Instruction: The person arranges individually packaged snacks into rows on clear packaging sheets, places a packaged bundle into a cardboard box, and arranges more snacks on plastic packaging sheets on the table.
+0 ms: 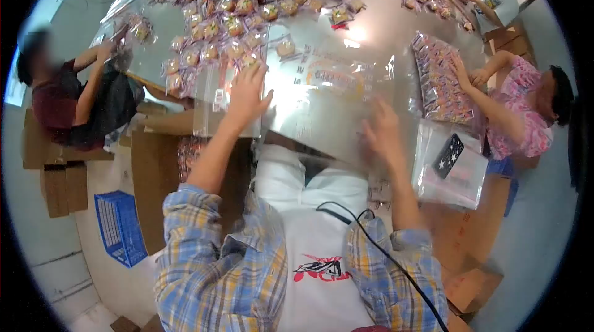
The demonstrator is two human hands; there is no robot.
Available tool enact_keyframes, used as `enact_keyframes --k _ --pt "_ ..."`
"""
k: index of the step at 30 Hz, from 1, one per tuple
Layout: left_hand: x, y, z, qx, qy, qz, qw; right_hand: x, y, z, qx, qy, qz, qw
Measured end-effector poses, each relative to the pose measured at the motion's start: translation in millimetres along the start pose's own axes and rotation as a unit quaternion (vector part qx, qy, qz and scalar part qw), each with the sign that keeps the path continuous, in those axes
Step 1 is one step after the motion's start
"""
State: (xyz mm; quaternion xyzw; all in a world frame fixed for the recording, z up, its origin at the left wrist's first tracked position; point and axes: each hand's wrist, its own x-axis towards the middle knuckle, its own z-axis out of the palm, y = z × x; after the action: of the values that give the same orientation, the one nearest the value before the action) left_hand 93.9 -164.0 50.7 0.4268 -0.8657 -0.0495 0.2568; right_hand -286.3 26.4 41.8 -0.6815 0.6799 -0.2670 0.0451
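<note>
A clear plastic bag with red print (328, 78) lies flat on the shiny metal table in front of me. My left hand (249, 92), fingers spread, reaches the lowest wrapped snacks (235, 49) at the bag's left side. Under its wrist lies another clear bag with a barcode label (218, 98). Over the right part of the printed bag is my right hand (382, 127), blurred, with its fingers apart and nothing visible in it. Many more small wrapped snacks (269, 12) are heaped across the far side of the table.
Co-workers sit at left (62, 97) and right (526, 100); another is at the far right. A filled bag of snacks (442, 78) and a dark phone (450, 155) on clear bags (427, 174) lie at right. Cardboard boxes (145, 177) and a blue crate (120, 227) stand below.
</note>
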Motion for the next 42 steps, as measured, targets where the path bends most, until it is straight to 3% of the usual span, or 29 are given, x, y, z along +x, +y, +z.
enact_keyframes --k 5,6,9,14,21,25,30,34,37,42 --pt "28 -2 32 0.156 -0.014 -0.115 0.981 -29 35 41 -0.06 -0.041 -0.017 0.997" --pt "35 -7 36 0.151 -0.037 -0.17 0.973 -26 33 41 -0.052 -0.045 -0.007 0.998" --pt "54 -17 52 0.139 -0.022 -0.192 0.971 -26 29 38 -0.035 -0.053 0.022 0.998" --pt "114 7 58 0.116 -0.081 -0.275 0.951 -23 27 38 -0.027 -0.032 0.036 0.998" --pt "155 -22 77 0.122 -0.055 -0.253 0.958 -24 26 37 -0.015 -0.029 0.067 0.997" --pt "163 -34 70 0.173 -0.114 -0.217 0.954 -22 24 37 -0.013 -0.023 0.069 0.997" --pt "167 -69 65 0.123 -0.061 -0.168 0.976 -26 25 37 -0.01 -0.012 0.061 0.998" --pt "174 -83 63 0.104 -0.107 -0.192 0.97 -29 35 42 0.0 0.014 0.066 0.998" --pt "164 -72 64 0.158 -0.103 -0.153 0.97 -28 32 40 0.016 0.042 0.072 0.996" --pt "174 -56 61 0.156 -0.104 -0.206 0.96 -30 34 43 0.016 0.052 0.073 0.996"
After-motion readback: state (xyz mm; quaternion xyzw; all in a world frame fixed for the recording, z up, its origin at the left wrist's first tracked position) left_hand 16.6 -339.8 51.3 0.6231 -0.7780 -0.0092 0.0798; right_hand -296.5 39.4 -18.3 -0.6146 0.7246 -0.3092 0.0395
